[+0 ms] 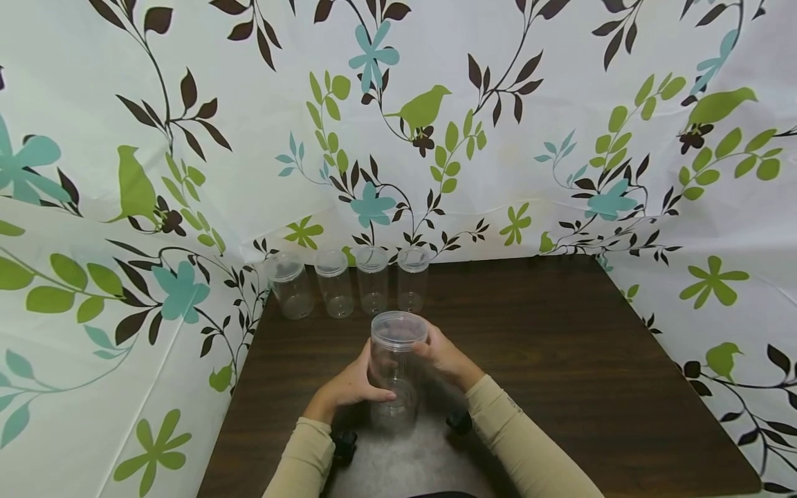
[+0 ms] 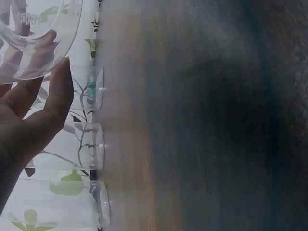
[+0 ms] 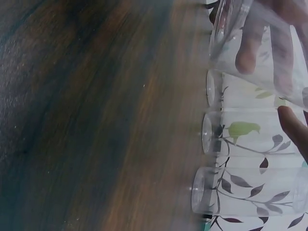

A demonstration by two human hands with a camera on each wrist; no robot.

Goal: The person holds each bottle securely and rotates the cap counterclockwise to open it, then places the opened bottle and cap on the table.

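Upright between both hands is a clear jar (image 1: 397,370) with a translucent screw lid (image 1: 399,328), held above the front part of the table. My left hand (image 1: 355,382) grips its left side lower down, thumb across the front, fingers partly behind the wall. On the right side, my right hand (image 1: 447,356) holds it higher up, thumb just beneath the lid. The left wrist view catches the jar's raised base (image 2: 62,53) above the tabletop. In the right wrist view, fingers (image 3: 246,60) show through the clear wall.
A row of several similar lidded clear jars (image 1: 372,280) stands along the back left edge of the dark wooden table (image 1: 529,366). Behind and beside the table hangs a white sheet (image 1: 261,124) with a leaf, bird and flower print.
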